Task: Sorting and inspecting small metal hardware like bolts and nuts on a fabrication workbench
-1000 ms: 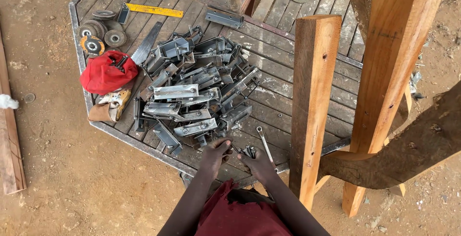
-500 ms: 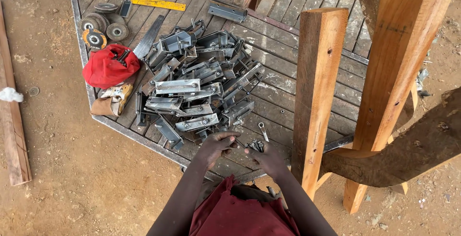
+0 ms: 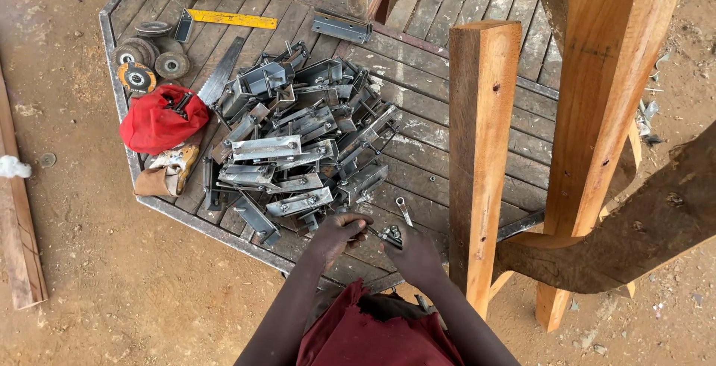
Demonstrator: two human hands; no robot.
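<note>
Both hands work close together at the near edge of the wooden platform (image 3: 477,124). The left hand (image 3: 339,233) is curled, its fingers closed on something small and dark; it is too small to say surely, but it looks like a bolt or a short rod. The right hand (image 3: 415,253) is just beside it, fingers bent around a small metal fitting (image 3: 391,236) with a nut on it. The two hands almost touch at this fitting.

Just beyond the right hand lies a small spanner (image 3: 403,211) on the planks. Directly beyond the left hand is a big pile of grey metal brackets (image 3: 298,139), loose and crossing each other. Further to the left of the pile lie a red cloth (image 3: 160,120) and some grinding discs (image 3: 145,57). To the right of the hands stands an upright wooden post (image 3: 481,150).

As a judgement: only one small piece is in hand, and the pile looks unsorted, so most of the work seems still ahead.
</note>
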